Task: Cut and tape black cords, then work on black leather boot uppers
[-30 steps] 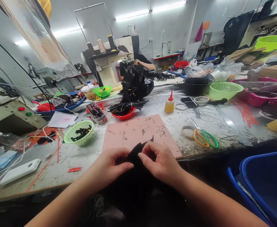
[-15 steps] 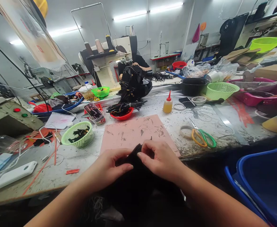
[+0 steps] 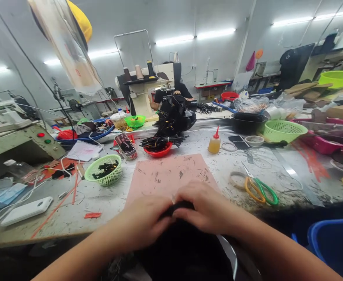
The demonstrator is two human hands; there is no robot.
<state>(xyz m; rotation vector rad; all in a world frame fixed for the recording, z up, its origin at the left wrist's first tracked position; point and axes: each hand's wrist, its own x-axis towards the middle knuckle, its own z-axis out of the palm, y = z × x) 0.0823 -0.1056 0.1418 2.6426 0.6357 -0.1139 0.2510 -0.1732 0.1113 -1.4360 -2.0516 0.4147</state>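
Note:
Both my hands grip the upper edge of a black piece of material (image 3: pixel 186 249) that hangs down over my lap; its exact kind is too dark to tell. My left hand (image 3: pixel 148 218) is closed on the edge from the left, slightly blurred. Close beside it, my right hand (image 3: pixel 202 205) pinches the same edge, thumb below and fingers above. Behind the hands lies a pink mat (image 3: pixel 174 171) with dark marks. A red bowl of black strips (image 3: pixel 160 150) stands at the mat's far edge.
Orange-and-green-handled scissors (image 3: pixel 260 189), a tape roll (image 3: pixel 238 179) and a glue bottle (image 3: pixel 214 143) are to the right. Leftward are a pale green basket (image 3: pixel 105 171) and a white power bank (image 3: pixel 27 211). A blue bin (image 3: pixel 332 234) stands low right. A co-worker sits behind a sewing machine (image 3: pixel 146 88).
The view has tilted and shifted, so the bench sits lower and further right. My hands have come closer together and curled over the black material's edge.

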